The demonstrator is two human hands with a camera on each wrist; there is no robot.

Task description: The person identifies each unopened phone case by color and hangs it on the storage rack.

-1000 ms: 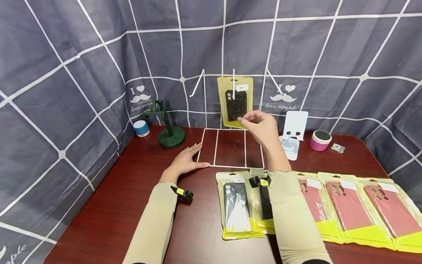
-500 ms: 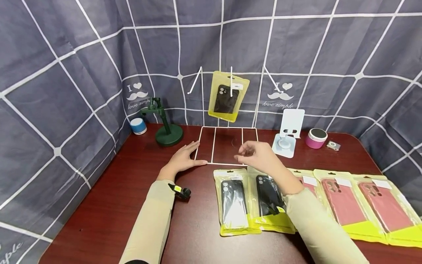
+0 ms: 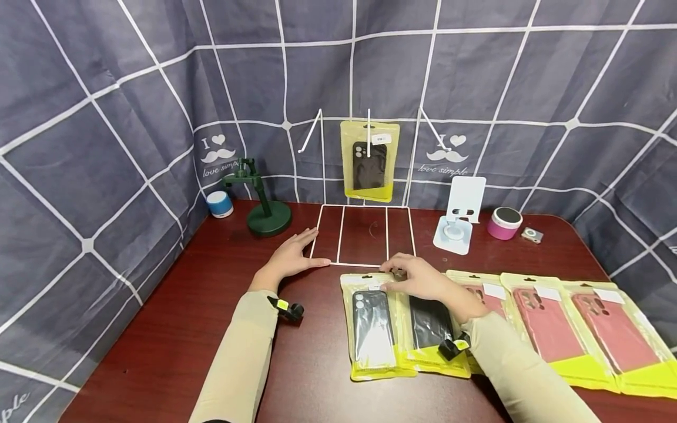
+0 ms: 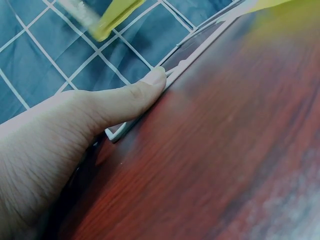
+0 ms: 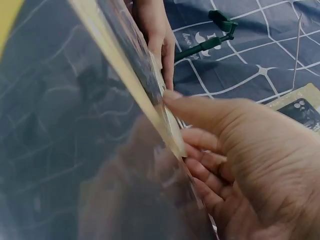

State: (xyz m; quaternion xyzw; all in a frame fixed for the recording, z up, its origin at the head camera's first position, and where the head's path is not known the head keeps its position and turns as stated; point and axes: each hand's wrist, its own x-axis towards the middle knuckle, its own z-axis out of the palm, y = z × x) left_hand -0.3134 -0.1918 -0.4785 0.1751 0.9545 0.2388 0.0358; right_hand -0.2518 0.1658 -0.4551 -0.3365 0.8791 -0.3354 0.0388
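Step in hand: the right hand (image 3: 423, 282) is at the top edge of the second black phone case pack (image 3: 431, 329), near the front edge of the table (image 3: 211, 329); judged, it is taking hold of this pack to lift it
Right hand: thumb and curled fingers pinch the pack's top edge, as the right wrist view shows
Left hand: the left hand (image 3: 291, 258) lies flat, fingers straight, pressing the front left corner of the white wire rack (image 3: 364, 235); it grasps nothing
Rack: one black pack (image 3: 369, 161) hangs on the middle hook (image 3: 368, 126)
Next move: likely calls for lifting the pinched pack clear of the neighbouring black pack (image 3: 372, 326) and lining its top hole up with a hook
Writing: "I love simple" with a moustache on the backdrop cloth (image 3: 217, 155); the packs' white labels are too small to read
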